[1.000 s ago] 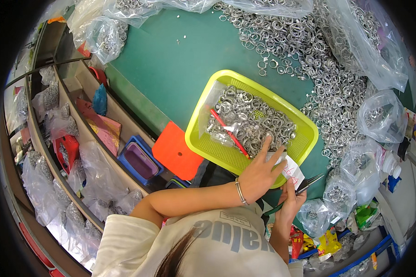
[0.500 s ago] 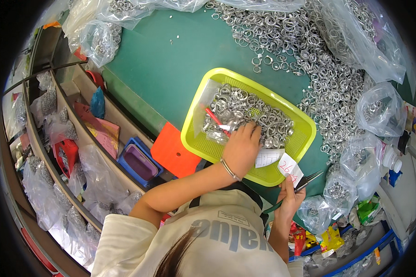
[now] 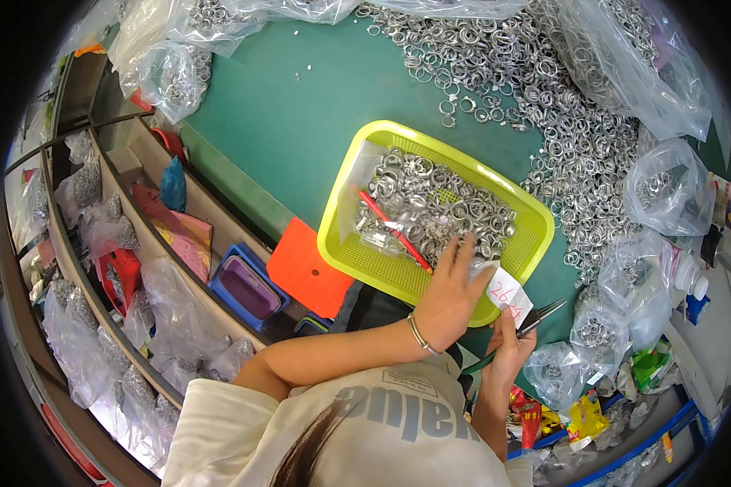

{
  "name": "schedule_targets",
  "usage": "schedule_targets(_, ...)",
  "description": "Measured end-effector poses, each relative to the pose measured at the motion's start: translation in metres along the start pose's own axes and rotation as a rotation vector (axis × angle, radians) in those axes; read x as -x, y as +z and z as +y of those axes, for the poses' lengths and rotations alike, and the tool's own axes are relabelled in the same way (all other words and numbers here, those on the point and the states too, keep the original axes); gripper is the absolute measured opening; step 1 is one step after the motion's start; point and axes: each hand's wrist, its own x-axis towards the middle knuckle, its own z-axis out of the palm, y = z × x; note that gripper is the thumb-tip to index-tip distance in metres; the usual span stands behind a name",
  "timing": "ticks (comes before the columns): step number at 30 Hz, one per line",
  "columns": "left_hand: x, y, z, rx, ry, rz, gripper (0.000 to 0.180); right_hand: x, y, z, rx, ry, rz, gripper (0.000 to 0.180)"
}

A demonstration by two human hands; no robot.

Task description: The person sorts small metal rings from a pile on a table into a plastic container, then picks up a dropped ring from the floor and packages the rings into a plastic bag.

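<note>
My left hand (image 3: pixel 449 304), a metal bangle at its wrist, hovers over the near side of a yellow-green plastic basket (image 3: pixel 345 261). Its fingers are extended and the thumb stands apart, with nothing seen in them. Inside the basket lies a heap of silver-coloured metal rings (image 3: pixel 418 183), with a red pen (image 3: pixel 410 247) resting on top. At the basket's near right corner, my right hand (image 3: pixel 508 349) is closed on a white paper slip (image 3: pixel 509 294) with red handwriting and on tweezers (image 3: pixel 544 315) whose tips point right. A second paper behind my left fingers is mostly hidden.
Loose rings (image 3: pixel 577 154) spread over the green table (image 3: pixel 300 122) at far right. Clear bags of rings (image 3: pixel 666 187) line the table's edges. An orange-red board (image 3: pixel 307 268) and blue and purple trays (image 3: pixel 248 288) lie left of the basket. Compartments with bags (image 3: pixel 170 316) stand at left.
My left hand has drawn back from the rings toward me and slightly right, its fingers opening out. More of the red pen now shows. My right hand has stayed in place.
</note>
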Motion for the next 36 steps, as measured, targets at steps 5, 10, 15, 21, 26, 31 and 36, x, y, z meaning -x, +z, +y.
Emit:
schedule_targets(5, 0.012, -0.027, -0.002, -0.028, -0.044, -0.024, 0.047, 0.002, 0.003, -0.006, 0.058, 0.033, 0.021, 0.009)
schedule_targets(10, 0.018, -0.016, -0.018, -0.186, -0.147, -0.059, 0.052, 0.002, 0.005, -0.008, 0.081, 0.043, 0.032, 0.009)
schedule_targets(15, 0.007, 0.005, 0.007, -0.027, -0.099, -0.017, 0.052, -0.002, 0.001, 0.0, 0.022, -0.016, -0.009, 0.008)
schedule_targets(21, 0.014, -0.014, 0.001, -0.037, -0.034, -0.008, 0.044, 0.0, 0.004, -0.004, 0.017, -0.005, -0.007, 0.01)
schedule_targets(26, 0.025, -0.028, -0.029, -0.456, -0.085, -0.041, 0.037, 0.002, 0.006, -0.009, 0.051, 0.022, -0.009, 0.012)
schedule_targets(31, 0.033, -0.022, -0.023, -0.354, -0.008, -0.097, 0.026, -0.002, -0.001, -0.001, 0.014, -0.012, -0.036, 0.011)
schedule_targets(36, 0.028, -0.038, -0.035, -0.305, -0.039, 0.037, 0.021, 0.001, 0.001, -0.006, 0.043, 0.03, -0.006, 0.011)
